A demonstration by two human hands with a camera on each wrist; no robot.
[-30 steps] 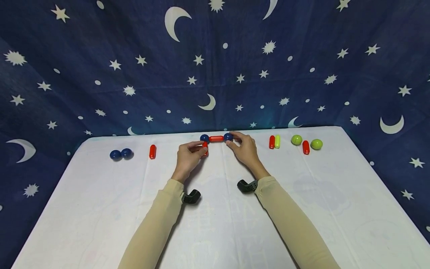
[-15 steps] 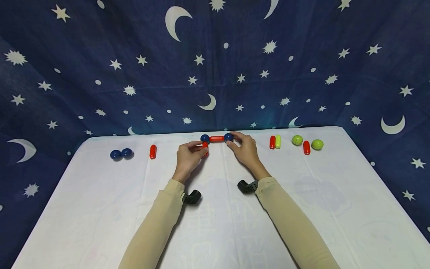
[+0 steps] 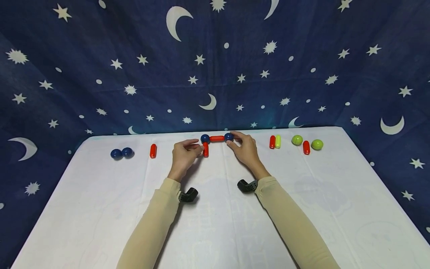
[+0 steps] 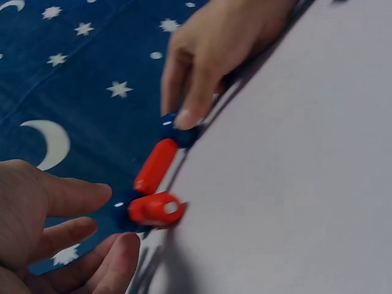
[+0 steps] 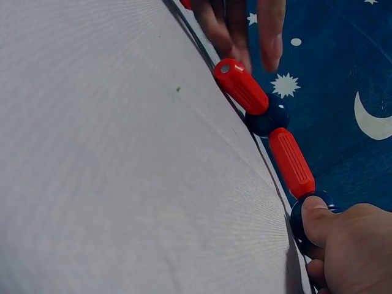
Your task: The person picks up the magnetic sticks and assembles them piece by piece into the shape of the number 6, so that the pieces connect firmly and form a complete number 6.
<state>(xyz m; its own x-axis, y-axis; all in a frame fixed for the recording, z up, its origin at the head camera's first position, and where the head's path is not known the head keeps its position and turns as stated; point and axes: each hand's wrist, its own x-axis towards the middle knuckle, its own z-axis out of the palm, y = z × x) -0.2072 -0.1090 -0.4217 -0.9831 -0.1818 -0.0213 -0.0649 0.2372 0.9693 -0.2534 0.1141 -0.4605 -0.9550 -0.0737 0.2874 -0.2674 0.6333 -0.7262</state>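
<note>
At the table's far edge, a red rod [image 3: 217,138] joins a blue ball [image 3: 205,138] on its left to another blue ball [image 5: 299,223] on its right. A second red rod [image 3: 206,150] runs from the left ball toward the person; its free end shows a small grey disc in both wrist views. My right hand [image 3: 246,150] pinches the right ball between thumb and fingers. Just left of the second rod is my left hand [image 3: 184,156], fingers loosely bent and spread, with a gap to the rod in the left wrist view [image 4: 67,236].
Farther left lie a single red rod [image 3: 153,151] and two blue balls [image 3: 116,154]. On the right are a red rod [image 3: 272,142] beside a yellow-green rod [image 3: 277,141], then another red rod [image 3: 306,147] between two green balls [image 3: 297,140]. A starry cloth [image 3: 215,67] hangs behind the white table [image 3: 215,224].
My left hand has let go of the second red rod and drawn a little to the left. The joined pieces and my right hand keep their place.
</note>
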